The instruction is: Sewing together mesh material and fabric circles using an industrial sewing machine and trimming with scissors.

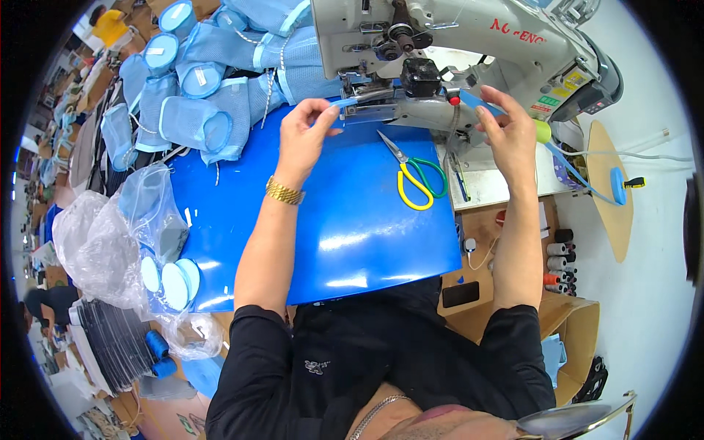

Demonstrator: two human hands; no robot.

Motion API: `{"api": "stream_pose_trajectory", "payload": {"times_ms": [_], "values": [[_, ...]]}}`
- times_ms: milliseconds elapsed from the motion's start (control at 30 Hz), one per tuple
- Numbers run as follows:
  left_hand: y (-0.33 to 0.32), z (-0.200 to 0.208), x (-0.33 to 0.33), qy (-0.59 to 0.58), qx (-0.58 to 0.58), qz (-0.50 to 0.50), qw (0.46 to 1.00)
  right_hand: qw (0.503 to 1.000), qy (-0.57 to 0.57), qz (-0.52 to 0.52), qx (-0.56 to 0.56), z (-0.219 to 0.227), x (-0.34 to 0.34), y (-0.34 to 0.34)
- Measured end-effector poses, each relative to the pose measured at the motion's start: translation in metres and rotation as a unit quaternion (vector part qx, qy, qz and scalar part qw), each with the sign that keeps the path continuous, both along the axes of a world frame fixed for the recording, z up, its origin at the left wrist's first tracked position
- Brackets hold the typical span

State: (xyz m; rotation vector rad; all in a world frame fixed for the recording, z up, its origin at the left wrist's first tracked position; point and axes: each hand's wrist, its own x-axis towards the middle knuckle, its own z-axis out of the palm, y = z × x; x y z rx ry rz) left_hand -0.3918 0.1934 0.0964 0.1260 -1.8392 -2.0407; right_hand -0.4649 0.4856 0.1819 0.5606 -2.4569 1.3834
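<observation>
My left hand pinches the end of a narrow blue tape beside the metal guide of the white industrial sewing machine. On the machine's other side, my right hand grips a stretch of the same kind of blue tape between thumb and fingers. Whether both pieces are one length cannot be seen, as the machine hides the middle. From near my right hand, tape runs down to a blue roll at the right. Scissors with yellow and green handles lie between my forearms, touched by neither hand.
Blue mesh drawstring bags are heaped at the back left of the blue work surface. Clear plastic bags and pale blue discs sit at the left. A dark phone, thread spools and a cardboard box are at the lower right.
</observation>
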Motion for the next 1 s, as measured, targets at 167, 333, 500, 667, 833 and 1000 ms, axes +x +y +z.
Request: {"api": "stream_pose_trajectory", "payload": {"times_ms": [167,333,500,667,833,1000], "values": [[-0.061,-0.056,0.046,-0.072,-0.079,0.174,0.979,0.999,0.029,-0.008,0.015,0.000,0.002,0.007],[-0.084,-0.116,0.087,-0.207,-0.436,0.309,0.820,0.998,0.050,-0.001,-0.036,-0.028,0.024,0.007],[-0.086,-0.121,0.086,-0.108,-0.465,0.315,0.820,0.969,-0.014,0.096,0.228,-0.096,0.058,-0.014],[-0.088,-0.122,0.086,-0.102,-0.398,0.307,0.858,0.947,-0.089,0.082,0.297,-0.107,0.058,-0.021],[-0.088,-0.124,0.083,-0.093,-0.419,0.317,0.846,0.947,-0.182,0.144,0.221,-0.115,0.059,-0.024],[-0.089,-0.122,0.085,-0.101,-0.413,0.319,0.847,0.941,-0.276,0.193,0.031,-0.115,0.098,-0.024]]}}
